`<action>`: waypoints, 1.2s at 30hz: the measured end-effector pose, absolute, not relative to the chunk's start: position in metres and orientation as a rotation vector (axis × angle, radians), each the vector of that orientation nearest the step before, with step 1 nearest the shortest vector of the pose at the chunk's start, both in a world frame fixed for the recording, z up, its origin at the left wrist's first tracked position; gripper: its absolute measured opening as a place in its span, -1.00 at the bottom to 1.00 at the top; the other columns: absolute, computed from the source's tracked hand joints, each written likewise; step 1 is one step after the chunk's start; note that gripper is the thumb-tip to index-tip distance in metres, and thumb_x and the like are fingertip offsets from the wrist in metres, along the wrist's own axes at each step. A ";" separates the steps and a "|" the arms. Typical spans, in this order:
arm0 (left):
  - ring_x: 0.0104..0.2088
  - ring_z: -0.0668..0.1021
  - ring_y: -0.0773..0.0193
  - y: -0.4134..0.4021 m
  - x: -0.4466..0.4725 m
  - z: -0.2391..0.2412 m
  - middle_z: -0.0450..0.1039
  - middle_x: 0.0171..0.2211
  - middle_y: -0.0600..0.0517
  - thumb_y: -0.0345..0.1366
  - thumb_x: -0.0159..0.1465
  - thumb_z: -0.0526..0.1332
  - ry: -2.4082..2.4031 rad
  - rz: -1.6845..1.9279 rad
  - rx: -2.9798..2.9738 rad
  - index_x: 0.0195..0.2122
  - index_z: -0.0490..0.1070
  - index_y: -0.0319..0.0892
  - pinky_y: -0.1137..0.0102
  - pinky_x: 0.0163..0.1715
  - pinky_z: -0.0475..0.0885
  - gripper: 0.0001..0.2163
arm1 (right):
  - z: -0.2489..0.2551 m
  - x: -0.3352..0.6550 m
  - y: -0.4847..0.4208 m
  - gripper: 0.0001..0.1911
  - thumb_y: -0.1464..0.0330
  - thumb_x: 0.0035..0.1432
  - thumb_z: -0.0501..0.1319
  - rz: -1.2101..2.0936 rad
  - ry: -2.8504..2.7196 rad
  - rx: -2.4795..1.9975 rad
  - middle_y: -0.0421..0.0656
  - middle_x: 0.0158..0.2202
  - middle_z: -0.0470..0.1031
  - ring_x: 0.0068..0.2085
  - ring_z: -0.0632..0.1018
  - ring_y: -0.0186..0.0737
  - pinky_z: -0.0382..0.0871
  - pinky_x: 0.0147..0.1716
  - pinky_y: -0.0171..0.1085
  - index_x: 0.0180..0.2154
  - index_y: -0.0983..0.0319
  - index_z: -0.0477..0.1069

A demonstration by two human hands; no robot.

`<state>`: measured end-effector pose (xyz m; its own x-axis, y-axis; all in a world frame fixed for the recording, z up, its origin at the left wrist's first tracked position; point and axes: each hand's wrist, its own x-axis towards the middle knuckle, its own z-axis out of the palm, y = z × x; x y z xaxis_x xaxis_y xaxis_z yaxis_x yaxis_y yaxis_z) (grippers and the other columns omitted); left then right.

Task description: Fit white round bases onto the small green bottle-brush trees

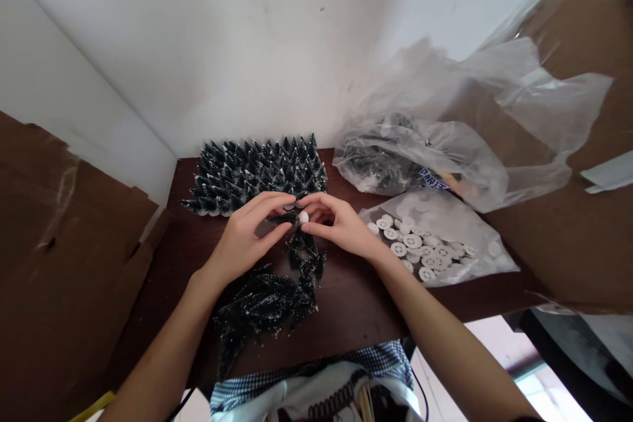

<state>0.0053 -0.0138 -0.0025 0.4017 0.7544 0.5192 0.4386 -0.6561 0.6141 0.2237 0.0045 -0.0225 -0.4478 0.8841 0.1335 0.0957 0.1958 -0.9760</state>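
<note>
Above the dark table my two hands meet, fingertips close together. My left hand [247, 232] pinches a small dark green bottle-brush tree [279, 218] with white-flecked tips, lying sideways between thumb and fingers. In my right hand [341, 227] a small round white base [303, 217] is gripped at the trunk end of that tree; whether the two are joined I cannot tell. Just behind the hands, rows of similar trees [257, 168] stand upright on white bases. Loose trees [270, 303] lie in a heap nearer my body.
To the right lies a clear bag [484, 257] with several white round bases [413, 241] spilling at its mouth. Behind it sits a crumpled plastic bag [390, 151] of dark contents. Cardboard [64, 264] flanks the left, more cardboard [568, 231] the right; a white wall [277, 46] closes the back.
</note>
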 end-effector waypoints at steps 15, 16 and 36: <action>-0.06 0.61 0.20 -0.015 0.011 -0.009 0.52 -0.01 -0.07 -0.36 0.24 0.35 1.034 1.300 1.842 0.32 0.05 -0.03 0.25 -0.08 0.61 -0.32 | -0.024 0.223 -0.003 -0.32 0.41 0.22 0.31 0.797 -2.097 -0.895 -0.20 -0.19 0.53 -0.25 0.56 -0.24 0.47 -0.18 -0.21 0.26 0.10 0.05; -0.05 0.61 0.18 -0.015 0.011 -0.009 0.54 -0.04 -0.06 -0.36 0.24 0.36 1.035 1.298 1.827 0.32 0.05 -0.04 0.24 -0.07 0.61 -0.31 | -0.024 0.223 -0.003 -0.30 0.41 0.23 0.30 0.765 -2.116 -0.886 -0.20 -0.19 0.53 -0.25 0.56 -0.24 0.48 -0.17 -0.19 0.29 0.08 0.03; -0.22 0.65 0.21 -0.019 0.010 -0.011 0.59 -0.12 -0.04 -0.32 0.27 0.33 1.082 1.225 1.948 0.35 0.06 -0.07 0.21 -0.05 0.58 -0.33 | -0.019 0.224 -0.003 -0.32 0.34 0.28 0.27 0.590 -2.311 -0.841 -0.16 -0.13 0.57 -0.22 0.57 -0.16 0.50 -0.11 -0.08 0.35 0.00 0.10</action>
<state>0.0104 -0.0190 -0.0106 0.2453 0.8668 0.4342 0.3239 -0.4954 0.8060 0.2241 -0.0032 -0.0189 -0.6174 0.6865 0.3842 0.4182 0.7001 -0.5788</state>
